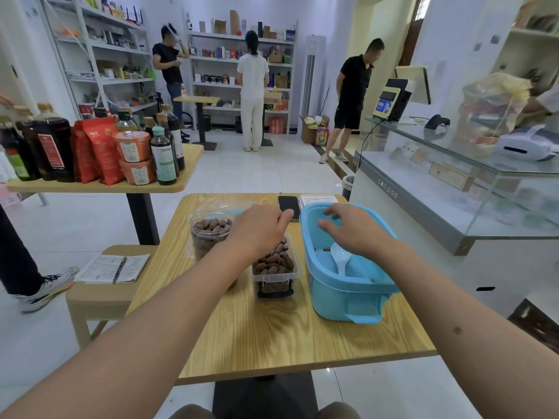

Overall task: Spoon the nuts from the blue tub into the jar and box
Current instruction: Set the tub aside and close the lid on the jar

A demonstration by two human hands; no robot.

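Observation:
The blue tub (338, 294) stands at the right of the wooden table (272, 337), with a white spoon (340, 258) lying inside it. Almost no nuts show in the tub. My right hand (354, 229) hovers over the tub's far end with fingers spread, holding nothing. A clear round jar (208, 234) filled with brown nuts stands at the left. Beside it sits a clear rectangular box (273, 266), also full of nuts. My left hand (260, 228) hangs above the box's far end and the jar's right edge. Its fingers bend down out of sight, and nothing shows in it.
A black phone (289, 205) and a paper sheet (317, 199) lie at the table's far edge. A stool with a notebook (112, 269) stands to the left. Behind it a second table (99, 186) carries bottles and packets. A glass counter (453, 189) stands to the right. Three people stand farther back.

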